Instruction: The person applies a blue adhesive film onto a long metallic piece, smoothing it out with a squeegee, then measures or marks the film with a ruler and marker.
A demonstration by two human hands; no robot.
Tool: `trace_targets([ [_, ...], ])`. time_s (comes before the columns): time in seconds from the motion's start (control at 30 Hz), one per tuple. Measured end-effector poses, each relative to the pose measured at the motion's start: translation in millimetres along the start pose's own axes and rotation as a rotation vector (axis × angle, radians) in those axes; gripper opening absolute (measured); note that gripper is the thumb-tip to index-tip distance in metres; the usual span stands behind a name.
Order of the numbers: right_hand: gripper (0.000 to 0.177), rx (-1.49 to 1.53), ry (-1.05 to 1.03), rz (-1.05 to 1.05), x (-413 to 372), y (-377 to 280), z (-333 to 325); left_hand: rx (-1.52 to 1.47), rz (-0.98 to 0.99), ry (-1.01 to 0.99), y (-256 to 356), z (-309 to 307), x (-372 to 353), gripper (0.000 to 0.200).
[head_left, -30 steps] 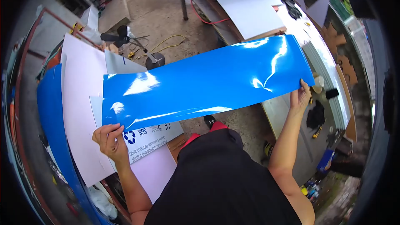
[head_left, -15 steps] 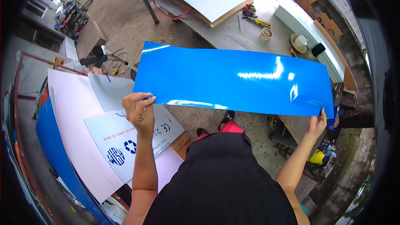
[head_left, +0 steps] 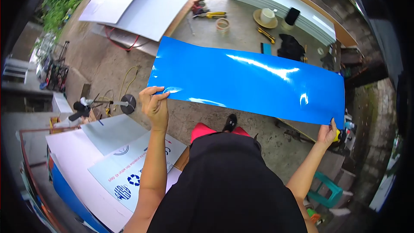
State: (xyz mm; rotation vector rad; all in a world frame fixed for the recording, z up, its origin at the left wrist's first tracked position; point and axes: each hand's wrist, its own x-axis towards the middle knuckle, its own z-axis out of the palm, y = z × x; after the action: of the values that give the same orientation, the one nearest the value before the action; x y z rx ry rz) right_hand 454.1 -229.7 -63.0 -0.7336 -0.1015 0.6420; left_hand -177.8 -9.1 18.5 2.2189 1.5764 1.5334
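A long, glossy blue sheet (head_left: 241,80) is held up in front of my body, slightly bent, its right end lower than its left. The lower left corner is pinched between the thumb and fingers of my left hand (head_left: 155,105). At the lower right corner, my right hand (head_left: 327,133) grips the edge the same way. Behind the sheet's upper edge is a worktable (head_left: 241,34) bearing a roll of tape (head_left: 222,25), yellow-handled pliers (head_left: 213,15), a yellow cutter (head_left: 266,35) and a cup (head_left: 268,16).
White panels (head_left: 151,13) lie on the table's left part, a long white stack (head_left: 280,8) along its back. Printed sheets (head_left: 129,168) lie at lower left. A fan-like stand (head_left: 128,103) is on the floor, a green stool (head_left: 325,190) at lower right.
The view has turned and moved closer to the table, showing the cutter, a black cloth and the green stool. Both hands still hold the blue sheet, which now slopes more down to the right.
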Motion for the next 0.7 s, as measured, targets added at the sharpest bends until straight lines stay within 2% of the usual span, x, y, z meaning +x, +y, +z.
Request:
trace_targets([
  [0.1,0.045,-0.040,0.029,-0.070,-5,-19,-11,-0.062,0.006,-0.051,1,49,10,0.014],
  [0.2,0.050,-0.088,0.032,-0.099,-13,-9,-29,-0.068,-0.002,-0.144,-12,91,14,0.015],
  [0.27,0.055,-0.076,0.131,0.023,-16,15,-44,-0.064,-0.043,-0.270,-34,119,11,0.016],
  [0.43,0.046,-0.159,0.487,0.249,-20,119,-113,-0.022,-0.011,-0.559,-122,184,-15,0.021],
  [0.57,0.047,-0.308,0.792,0.439,-41,180,-109,0.050,-0.064,-0.753,-179,217,-31,0.032],
  [0.7,0.045,-0.336,0.794,0.458,-50,203,-93,0.102,-0.141,-0.779,-199,233,-17,0.041],
])
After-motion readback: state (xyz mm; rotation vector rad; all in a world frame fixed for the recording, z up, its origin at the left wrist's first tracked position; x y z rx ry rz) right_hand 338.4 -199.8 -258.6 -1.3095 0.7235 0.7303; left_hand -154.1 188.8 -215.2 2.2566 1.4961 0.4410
